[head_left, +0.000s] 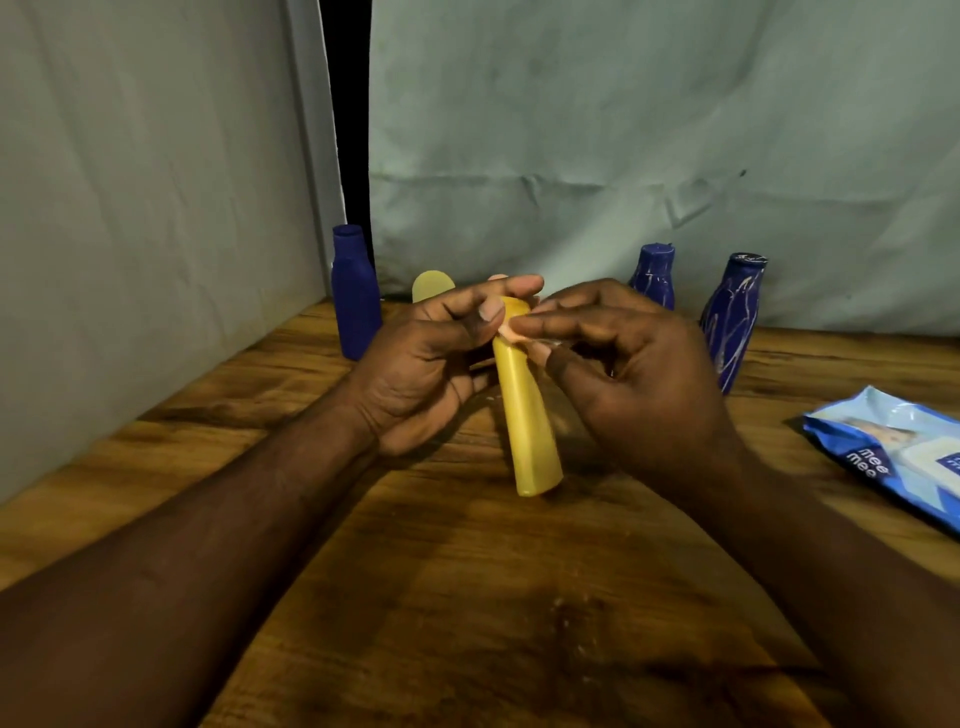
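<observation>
Bench (467, 597), wood-grain, is carrying everything; both forearms are reaching in over its near edge.

Yellow bottle (527, 426) is sitting between the two grips, tilted, its bottom end pointing down and toward the viewer below both grips. Cannot tell whether that end is touching the bench.

Left grip (426, 364) is curling round the bottle's upper end: thumb is pressing on the near side, forefinger is hooking over the top. Closed firmly on the bottle.

Right grip (623, 364) is meeting it from the other side. Forefinger and thumb are narrowing to a pinch on a small pinkish piece (511, 335) at the bottle's top, right against the left grip's thumb. The other fingers are loosely bent and holding nothing.

Wipes pack (893, 462), blue, is lying flat well to the right of the right grip.

Just behind the left grip a yellow rounded top (431, 286) is showing, mostly hidden by the fingers. Left of it a plain blue bottle (356, 296) is standing upright.

Behind the right grip two streaked blue bottles are standing, one (653, 278) close behind the knuckles, the other (732, 317) further right.

Creased pale cloth (623, 130) is hanging beyond them all.
</observation>
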